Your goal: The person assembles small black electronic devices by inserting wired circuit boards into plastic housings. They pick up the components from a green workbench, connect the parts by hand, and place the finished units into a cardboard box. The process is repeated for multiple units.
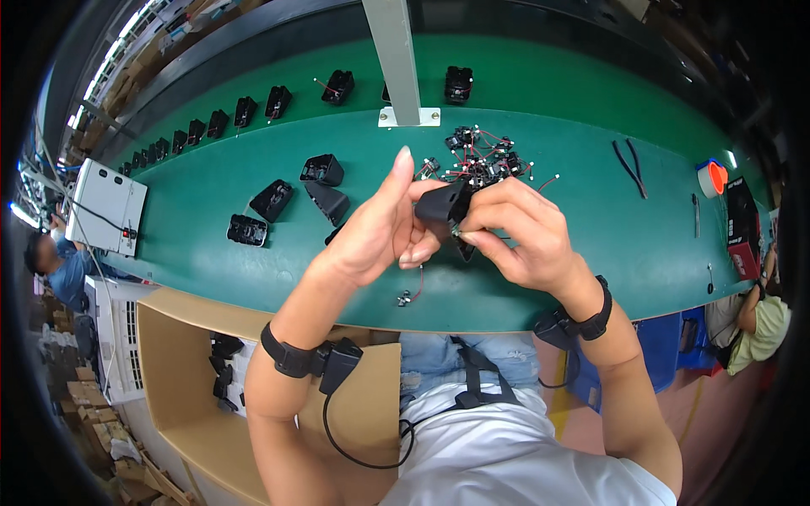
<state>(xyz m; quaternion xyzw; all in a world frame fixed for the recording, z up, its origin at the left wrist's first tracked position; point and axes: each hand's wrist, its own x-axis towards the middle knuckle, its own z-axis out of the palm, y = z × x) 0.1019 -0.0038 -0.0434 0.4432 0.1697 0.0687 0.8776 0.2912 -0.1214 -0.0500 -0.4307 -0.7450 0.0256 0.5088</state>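
- Above the green bench (591,253), near its front edge, a black housing (442,205) is held up between both hands.
- Left hand (380,232): fingers curled against the housing's left side, thumb raised straight up.
- Right hand (519,232): fingertips pinched on the housing's lower right corner, where a small metal part shows.
- Just behind the hands, a heap of small wired parts (485,160) is seen.
- A loose wired part (407,296) lies on the bench below the hands.
- Further left, more black housings (287,198) are scattered.
- Pliers (630,167) and a tape roll (713,178) sit far right.
- A cardboard box (181,379) stands under the bench edge, lower left.
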